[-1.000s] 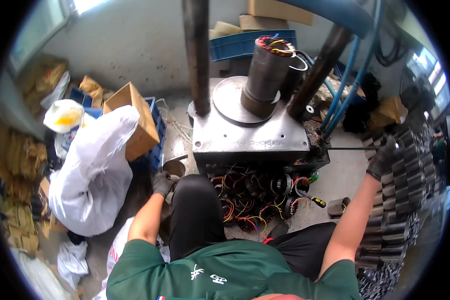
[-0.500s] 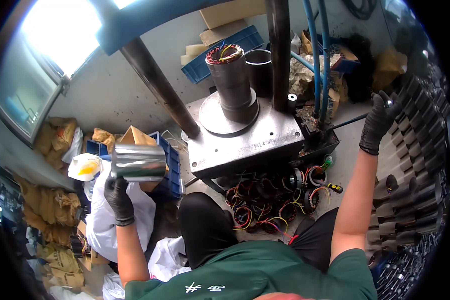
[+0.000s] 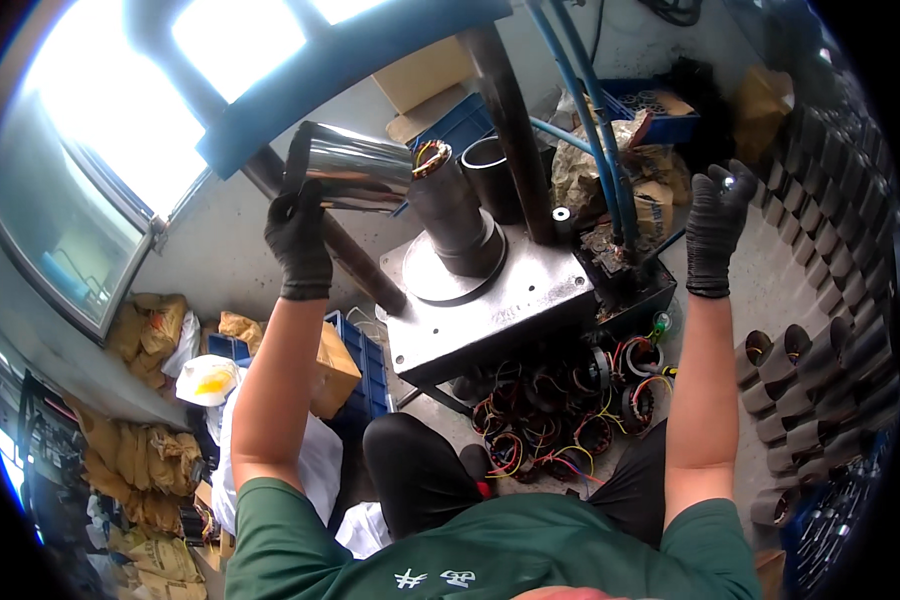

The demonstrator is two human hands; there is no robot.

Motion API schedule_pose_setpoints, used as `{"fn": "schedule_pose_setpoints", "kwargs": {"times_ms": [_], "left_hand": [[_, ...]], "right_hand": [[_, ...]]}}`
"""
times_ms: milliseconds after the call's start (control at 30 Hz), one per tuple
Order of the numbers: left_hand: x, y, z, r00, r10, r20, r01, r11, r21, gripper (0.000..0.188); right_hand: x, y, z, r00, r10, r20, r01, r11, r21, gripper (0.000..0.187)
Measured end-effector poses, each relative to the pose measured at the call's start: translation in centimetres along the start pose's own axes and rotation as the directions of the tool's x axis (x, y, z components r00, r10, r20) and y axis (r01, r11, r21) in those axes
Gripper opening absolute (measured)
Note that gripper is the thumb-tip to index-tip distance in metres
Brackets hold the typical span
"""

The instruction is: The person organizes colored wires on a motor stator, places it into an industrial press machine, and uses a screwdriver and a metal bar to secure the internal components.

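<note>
Raised since half a second ago, the shiny metal sleeve (image 3: pixel 355 175) now hangs at ten o'clock of the press (image 3: pixel 500 300), beside the wound core (image 3: pixel 432 158) on its post. Left hand (image 3: pixel 298 240) fingers grip the sleeve; right hand (image 3: pixel 715 228), at two o'clock, pinches something small. Seating the sleeve looks underway; lowering it squarely seems needed.

The grey concrete floor (image 3: pixel 770 290) carries a heap of wound stator coils (image 3: pixel 560 410) with coloured leads beneath the press's steel base plate (image 3: pixel 500 310). Rows of dark metal sleeves (image 3: pixel 820 370) lie at the right; blue crates (image 3: pixel 365 375), a cardboard box (image 3: pixel 332 372) and stuffed sacks (image 3: pixel 150 330) sit at the left.
</note>
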State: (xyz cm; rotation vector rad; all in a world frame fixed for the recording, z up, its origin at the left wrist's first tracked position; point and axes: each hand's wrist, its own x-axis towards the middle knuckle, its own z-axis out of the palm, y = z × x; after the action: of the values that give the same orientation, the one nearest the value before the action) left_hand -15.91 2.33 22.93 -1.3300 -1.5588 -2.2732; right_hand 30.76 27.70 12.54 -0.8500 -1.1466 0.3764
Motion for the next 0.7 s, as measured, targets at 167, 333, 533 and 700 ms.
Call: {"fn": "schedule_pose_setpoints", "kwargs": {"times_ms": [167,333,533,700], "left_hand": [[6.1,-2.8,3.8,0.998,-0.06,0.032,0.053,0.981,0.187,0.029],[10.9,-1.8,7.4,0.938,-0.341,0.063,0.328,0.931,0.161,0.036],[14.6,-2.7,9.2,0.89,-0.407,0.204,0.366,0.906,0.211,0.033],[13.1,-0.7,11.7,0.851,-0.359,0.384,0.248,0.918,0.308,0.035]], "right_hand": [[0.6,-0.8,-1.6,1.0,-0.01,0.008,0.011,1.0,-0.029,0.034],[3.1,-0.9,-4.9,0.997,-0.059,0.042,0.066,0.978,-0.2,0.019],[3.0,-1.6,-5.5,0.99,-0.061,0.127,0.084,0.979,-0.183,0.017],[3.4,-1.5,-5.7,0.988,-0.055,0.148,0.09,0.967,-0.24,0.017]]}}
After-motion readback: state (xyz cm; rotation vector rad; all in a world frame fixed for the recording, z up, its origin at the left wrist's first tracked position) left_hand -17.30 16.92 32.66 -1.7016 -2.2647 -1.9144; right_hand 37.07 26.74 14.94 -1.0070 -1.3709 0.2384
